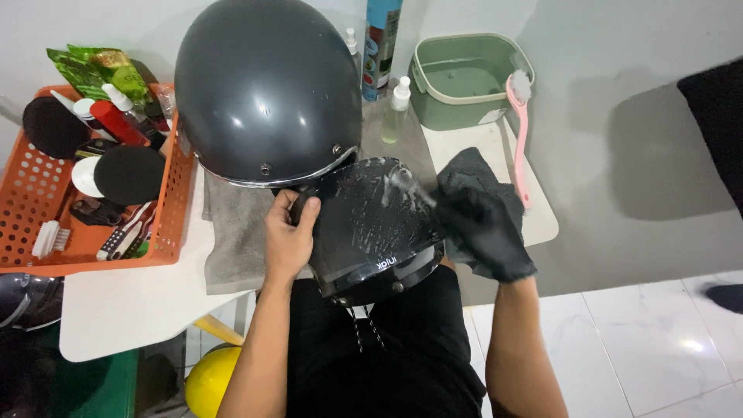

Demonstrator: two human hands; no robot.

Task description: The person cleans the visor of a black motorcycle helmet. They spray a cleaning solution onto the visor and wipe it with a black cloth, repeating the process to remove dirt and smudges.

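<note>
Gripping the dark visor (371,232) by its edge, the left hand (286,236) has fingers curled over the rim, thumb on top. At the visor's other side the right hand (487,232) is wrapped in a black cloth (472,174) pressed against the wet, streaked surface. Beyond the visor a dark grey helmet (263,85) sits on a grey towel (232,232). An orange basket (23,209) lies to the left; farther back stand a spray bottle (396,108), a green tub (464,77) and a pink brush (520,131).

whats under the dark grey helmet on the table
A grey towel lies under the dark grey helmet, spread on the white table. How far it runs beneath the shell is hidden.
</note>
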